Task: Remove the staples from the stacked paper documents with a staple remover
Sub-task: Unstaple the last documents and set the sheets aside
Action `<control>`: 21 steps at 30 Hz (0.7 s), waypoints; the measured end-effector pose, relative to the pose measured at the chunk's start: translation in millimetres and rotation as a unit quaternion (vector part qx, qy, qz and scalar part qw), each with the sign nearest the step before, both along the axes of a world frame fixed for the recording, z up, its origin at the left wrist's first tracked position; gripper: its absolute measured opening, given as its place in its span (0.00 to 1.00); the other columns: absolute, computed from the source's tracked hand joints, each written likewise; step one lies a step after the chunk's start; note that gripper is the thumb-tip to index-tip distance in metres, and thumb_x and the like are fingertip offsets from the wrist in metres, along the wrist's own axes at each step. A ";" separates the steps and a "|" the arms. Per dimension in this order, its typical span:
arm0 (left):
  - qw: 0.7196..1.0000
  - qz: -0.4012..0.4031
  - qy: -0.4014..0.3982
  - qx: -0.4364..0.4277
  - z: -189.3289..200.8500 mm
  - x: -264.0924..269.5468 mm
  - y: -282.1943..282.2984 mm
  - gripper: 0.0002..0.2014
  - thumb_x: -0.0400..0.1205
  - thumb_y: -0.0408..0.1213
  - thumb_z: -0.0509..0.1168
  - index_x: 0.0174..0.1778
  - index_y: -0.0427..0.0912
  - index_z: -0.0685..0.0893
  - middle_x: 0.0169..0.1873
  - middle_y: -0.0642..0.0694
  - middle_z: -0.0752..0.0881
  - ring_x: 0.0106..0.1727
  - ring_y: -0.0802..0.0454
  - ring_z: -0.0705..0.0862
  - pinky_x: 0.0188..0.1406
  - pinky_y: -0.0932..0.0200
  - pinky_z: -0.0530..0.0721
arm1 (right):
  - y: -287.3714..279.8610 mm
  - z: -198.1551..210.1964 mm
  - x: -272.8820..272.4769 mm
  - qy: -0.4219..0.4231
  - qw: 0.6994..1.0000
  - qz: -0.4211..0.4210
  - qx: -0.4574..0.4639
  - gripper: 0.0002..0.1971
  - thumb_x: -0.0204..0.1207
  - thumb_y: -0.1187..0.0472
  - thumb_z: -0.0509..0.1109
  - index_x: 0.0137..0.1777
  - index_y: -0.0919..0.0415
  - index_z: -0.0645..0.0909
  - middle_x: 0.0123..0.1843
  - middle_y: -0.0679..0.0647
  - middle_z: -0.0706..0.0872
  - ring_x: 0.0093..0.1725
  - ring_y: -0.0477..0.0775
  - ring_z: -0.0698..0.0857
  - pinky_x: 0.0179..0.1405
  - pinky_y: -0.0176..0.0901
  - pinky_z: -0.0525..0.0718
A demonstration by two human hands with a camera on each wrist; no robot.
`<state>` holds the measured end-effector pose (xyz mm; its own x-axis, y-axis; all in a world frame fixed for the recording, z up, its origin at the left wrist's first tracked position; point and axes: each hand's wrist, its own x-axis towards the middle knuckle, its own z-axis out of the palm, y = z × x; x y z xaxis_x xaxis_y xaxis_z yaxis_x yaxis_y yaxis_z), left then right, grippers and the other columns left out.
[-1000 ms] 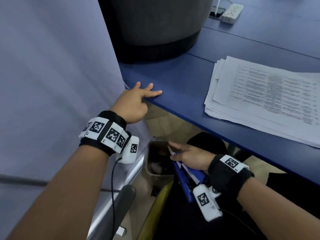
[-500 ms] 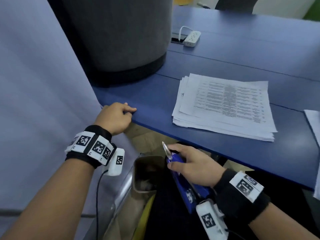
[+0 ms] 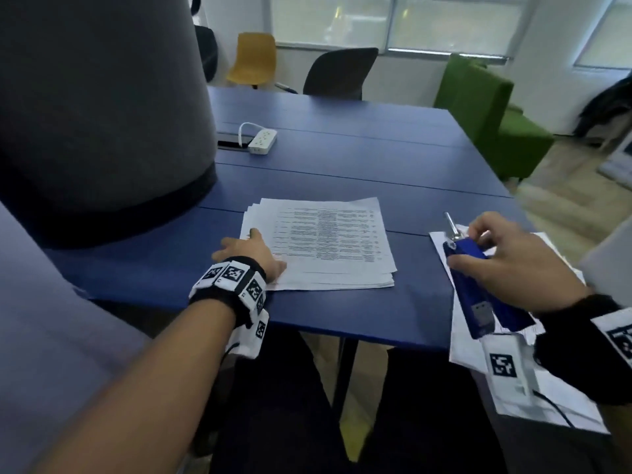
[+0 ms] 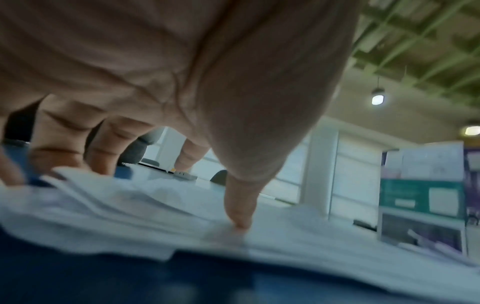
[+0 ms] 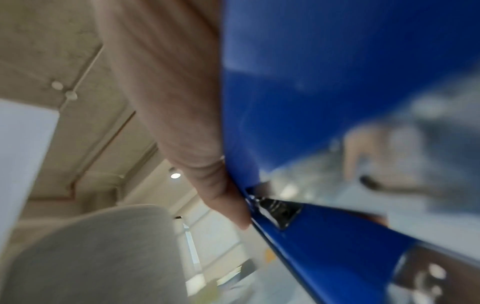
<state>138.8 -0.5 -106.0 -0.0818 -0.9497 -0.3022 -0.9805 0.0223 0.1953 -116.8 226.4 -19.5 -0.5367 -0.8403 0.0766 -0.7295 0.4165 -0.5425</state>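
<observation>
A stack of printed paper documents [image 3: 328, 241] lies on the blue table [image 3: 342, 148]. My left hand [image 3: 249, 249] rests on the stack's near left corner; in the left wrist view its thumb [image 4: 239, 214] presses the top sheet [image 4: 155, 205] and the fingers are spread. My right hand [image 3: 502, 254] holds a blue staple remover [image 3: 478, 285] with a metal tip [image 3: 449, 224], raised above the table's right edge. In the right wrist view the blue staple remover [image 5: 324, 102] fills the frame beside my thumb [image 5: 207, 164]. No staple is visible.
More loose white sheets [image 3: 513, 388] lie under my right hand at the table's right edge. A large grey column [image 3: 102, 114] stands on the table at the left. A white power strip [image 3: 262, 141] sits farther back. Chairs [image 3: 338, 73] and a green sofa [image 3: 485, 111] stand beyond.
My left hand left the table edge and came down on the stack's corner. My right hand rose from below the table with the staple remover, to above the right edge. The view tilted up.
</observation>
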 end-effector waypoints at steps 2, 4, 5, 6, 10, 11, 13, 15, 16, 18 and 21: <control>1.000 -0.003 0.015 0.010 -3.2 -3.8 -8.4 0.49 0.71 0.65 0.75 0.82 0.49 0.62 0.73 0.30 0.70 0.70 0.29 0.77 0.64 0.42 0.80 | 10.9 -0.7 -30.0 0.039 0.998 -0.032 0.035 0.15 0.71 0.55 0.80 0.44 0.54 0.75 0.40 0.49 0.87 0.39 0.58 0.84 0.37 0.46 0.77; 0.999 -0.024 0.013 0.026 -10.4 -3.1 -18.1 0.61 0.55 0.71 0.77 0.82 0.50 0.62 0.74 0.35 0.75 0.73 0.31 0.77 0.71 0.39 0.80 | 18.1 -7.8 -58.8 0.082 0.992 -0.050 0.080 0.14 0.70 0.56 0.80 0.44 0.55 0.75 0.40 0.55 0.87 0.42 0.62 0.83 0.39 0.48 0.77; 0.999 -0.039 0.008 0.029 -14.0 -2.1 -21.6 0.66 0.48 0.73 0.77 0.82 0.48 0.64 0.73 0.37 0.78 0.73 0.32 0.78 0.71 0.39 0.80 | 19.9 -13.0 -71.1 0.105 0.987 -0.055 0.105 0.15 0.70 0.55 0.81 0.43 0.54 0.75 0.41 0.56 0.87 0.43 0.63 0.82 0.40 0.48 0.77; 0.998 -0.044 0.005 0.034 -14.6 -0.8 -21.7 0.66 0.45 0.73 0.78 0.79 0.46 0.69 0.71 0.40 0.82 0.72 0.34 0.80 0.70 0.40 0.82 | 19.9 -19.2 -81.7 0.126 0.982 -0.058 0.128 0.15 0.69 0.55 0.81 0.42 0.52 0.75 0.41 0.56 0.86 0.44 0.62 0.81 0.40 0.48 0.77; 0.998 -0.040 0.006 0.049 3.7 1.8 -9.5 0.40 0.57 0.60 0.87 0.60 0.43 0.86 0.60 0.43 0.89 0.62 0.40 0.85 0.63 0.47 0.86 | 8.3 -45.6 -98.1 0.179 0.955 -0.039 0.233 0.13 0.67 0.53 0.79 0.39 0.49 0.76 0.43 0.50 0.83 0.46 0.57 0.81 0.45 0.48 0.85; 0.998 -0.032 -0.009 0.052 6.2 3.0 -8.8 0.40 0.60 0.58 0.87 0.63 0.42 0.85 0.63 0.41 0.88 0.66 0.39 0.83 0.65 0.47 0.85 | 4.3 -50.9 -97.8 0.194 0.945 -0.029 0.262 0.11 0.67 0.53 0.78 0.40 0.49 0.77 0.44 0.50 0.83 0.47 0.57 0.81 0.46 0.48 0.85; 0.998 -0.019 -0.021 0.048 11.1 7.2 -6.3 0.45 0.62 0.58 0.87 0.72 0.43 0.77 0.71 0.36 0.80 0.75 0.36 0.75 0.70 0.45 0.81 | -2.1 -59.1 -96.8 0.208 0.930 -0.020 0.302 0.08 0.67 0.51 0.76 0.40 0.47 0.78 0.45 0.50 0.83 0.46 0.57 0.83 0.49 0.49 0.87; 0.999 -0.021 -0.012 0.046 14.6 11.5 -4.4 0.46 0.65 0.55 0.86 0.74 0.44 0.72 0.74 0.33 0.74 0.78 0.34 0.72 0.72 0.41 0.78 | -5.8 -59.9 -92.0 0.214 0.922 -0.024 0.321 0.06 0.68 0.51 0.73 0.42 0.48 0.80 0.48 0.52 0.84 0.48 0.58 0.85 0.55 0.52 0.87; 0.998 -0.031 -0.010 0.046 15.2 13.7 -4.0 0.44 0.66 0.53 0.86 0.72 0.45 0.71 0.73 0.33 0.75 0.77 0.34 0.73 0.71 0.40 0.79 | -6.6 -58.5 -87.9 0.224 0.915 -0.030 0.333 0.07 0.69 0.51 0.71 0.46 0.48 0.80 0.52 0.53 0.84 0.52 0.60 0.85 0.58 0.52 0.85; 0.997 -0.063 -0.014 0.042 16.0 15.8 -3.5 0.39 0.66 0.48 0.87 0.65 0.46 0.70 0.68 0.36 0.81 0.70 0.35 0.80 0.66 0.39 0.83 | -9.6 -52.6 -76.7 0.252 0.903 -0.037 0.346 0.14 0.71 0.46 0.70 0.55 0.46 0.76 0.60 0.53 0.80 0.62 0.63 0.81 0.62 0.57 0.79; 0.992 -0.122 -0.019 0.038 15.6 17.1 -1.7 0.39 0.67 0.40 0.86 0.68 0.47 0.71 0.61 0.43 0.87 0.57 0.40 0.85 0.54 0.48 0.84 | -22.7 -38.4 -51.9 0.228 0.940 0.009 0.254 0.30 0.72 0.36 0.70 0.71 0.48 0.74 0.69 0.56 0.78 0.70 0.64 0.77 0.67 0.59 0.76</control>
<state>155.9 -2.1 -90.3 -0.2935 -0.8777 -0.3788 -0.9543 0.2462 0.1692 -168.6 203.7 -57.9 -0.5311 -0.8389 -0.1190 -0.8471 0.5231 0.0937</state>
